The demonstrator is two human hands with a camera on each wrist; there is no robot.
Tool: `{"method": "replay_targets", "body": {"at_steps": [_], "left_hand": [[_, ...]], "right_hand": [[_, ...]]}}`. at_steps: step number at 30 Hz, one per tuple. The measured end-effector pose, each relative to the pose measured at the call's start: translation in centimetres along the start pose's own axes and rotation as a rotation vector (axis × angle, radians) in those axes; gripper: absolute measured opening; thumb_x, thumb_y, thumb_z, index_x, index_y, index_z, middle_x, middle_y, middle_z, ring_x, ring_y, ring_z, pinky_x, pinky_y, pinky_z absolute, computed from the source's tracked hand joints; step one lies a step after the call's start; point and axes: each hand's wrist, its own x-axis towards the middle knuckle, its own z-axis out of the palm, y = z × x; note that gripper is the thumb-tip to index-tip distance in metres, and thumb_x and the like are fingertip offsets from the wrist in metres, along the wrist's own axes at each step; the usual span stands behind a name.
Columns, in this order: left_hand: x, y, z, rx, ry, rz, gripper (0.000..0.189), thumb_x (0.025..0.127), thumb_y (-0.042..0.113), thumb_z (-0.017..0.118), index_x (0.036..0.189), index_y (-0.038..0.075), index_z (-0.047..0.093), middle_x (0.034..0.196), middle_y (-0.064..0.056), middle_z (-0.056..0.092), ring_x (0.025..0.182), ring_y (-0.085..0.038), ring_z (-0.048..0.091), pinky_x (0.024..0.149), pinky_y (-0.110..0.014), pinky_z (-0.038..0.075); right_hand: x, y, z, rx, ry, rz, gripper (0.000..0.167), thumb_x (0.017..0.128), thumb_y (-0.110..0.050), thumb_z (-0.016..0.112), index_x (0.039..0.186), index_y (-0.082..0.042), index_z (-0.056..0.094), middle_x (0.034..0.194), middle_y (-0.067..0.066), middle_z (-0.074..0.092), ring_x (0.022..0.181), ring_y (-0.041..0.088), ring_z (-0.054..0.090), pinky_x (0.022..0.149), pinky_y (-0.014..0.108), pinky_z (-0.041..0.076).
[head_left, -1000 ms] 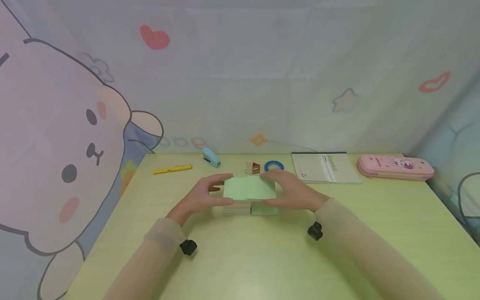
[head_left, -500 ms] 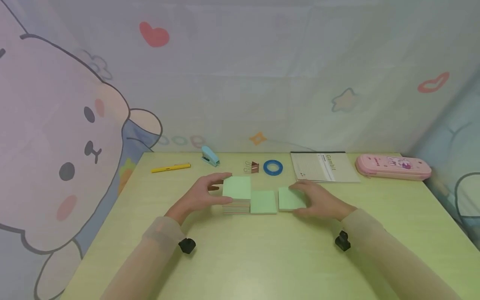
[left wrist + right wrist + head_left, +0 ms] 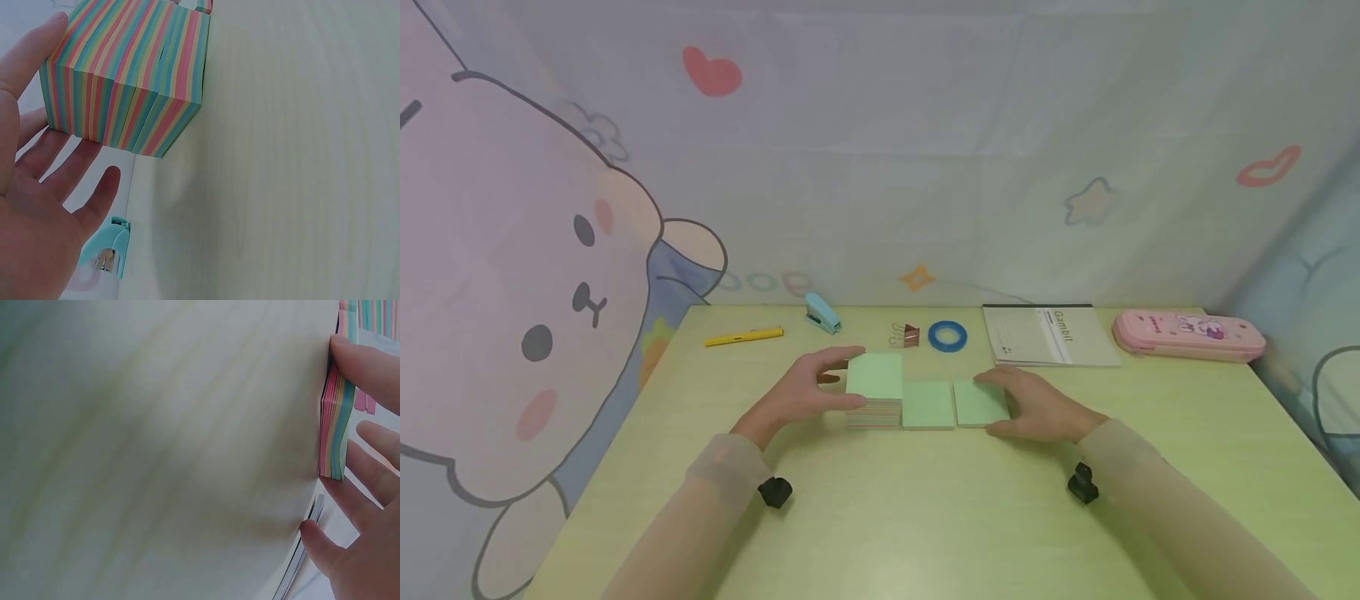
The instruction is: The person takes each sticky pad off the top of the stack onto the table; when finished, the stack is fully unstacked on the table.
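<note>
A tall stack of sticky note pads [image 3: 875,377] with a light green top stands mid-table. My left hand [image 3: 797,390] holds its left side, thumb at the front and fingers behind. Rainbow-striped edges of the stack [image 3: 125,75] show in the left wrist view. Touching or close to its right lies a thin green sticky note pad [image 3: 928,406]. Another thin pad [image 3: 981,404] lies right of that one, in a row. My right hand [image 3: 1041,406] holds this pad between thumb and fingertips; its layered edge [image 3: 337,425] appears in the right wrist view.
Along the back lie a yellow pen [image 3: 744,337], a light blue stapler [image 3: 823,314], a binder clip [image 3: 906,336] and a blue tape roll [image 3: 947,336]. Farther right are a notebook [image 3: 1048,335] and a pink pencil case [image 3: 1189,335]. A patterned cloth [image 3: 880,167] hangs behind the table.
My right hand has carried a thin pad from above the middle pad to the right, then down into line beside it. The left hand has stayed on the stack.
</note>
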Motion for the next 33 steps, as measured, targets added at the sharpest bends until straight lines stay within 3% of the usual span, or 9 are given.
{"method": "replay_targets", "body": {"at_steps": [13,20,27,33], "left_hand": [[0.0,0.1,-0.2,0.009,-0.005,0.003,0.076,0.088,0.025,0.087,0.156,0.019,0.053,0.159,-0.002,0.051,0.141,-0.033,0.051,0.116,-0.056,0.043],[-0.1,0.1,-0.3,-0.002,-0.012,-0.01,0.077,0.087,0.024,0.088,0.156,0.021,0.052,0.159,-0.001,0.05,0.142,-0.034,0.05,0.117,-0.055,0.043],[-0.1,0.2,-0.4,-0.029,-0.031,-0.007,0.082,0.085,0.022,0.089,0.157,0.019,0.049,0.159,-0.003,0.05,0.144,-0.033,0.049,0.116,-0.056,0.043],[0.0,0.0,-0.2,-0.051,-0.04,0.029,0.082,0.087,0.02,0.088,0.158,0.015,0.047,0.158,-0.007,0.05,0.144,-0.035,0.049,0.115,-0.061,0.044]], "right_hand": [[0.2,-0.1,-0.2,0.005,-0.028,0.014,0.075,0.085,-0.029,0.089,0.146,0.001,0.056,0.145,0.017,0.061,0.137,0.038,0.054,0.117,0.056,0.042],[0.9,-0.8,-0.5,0.028,-0.04,0.032,0.088,0.084,-0.045,0.088,0.151,-0.001,0.052,0.151,0.015,0.057,0.142,0.038,0.05,0.12,0.056,0.038],[3.7,-4.8,-0.6,0.144,0.005,0.04,0.091,0.089,-0.054,0.081,0.159,-0.008,0.045,0.161,0.009,0.047,0.152,0.033,0.038,0.122,0.057,0.035],[7.2,-8.9,0.0,0.149,0.018,-0.047,0.09,0.093,-0.051,0.079,0.162,-0.01,0.038,0.168,0.01,0.036,0.157,0.032,0.028,0.124,0.057,0.032]]}}
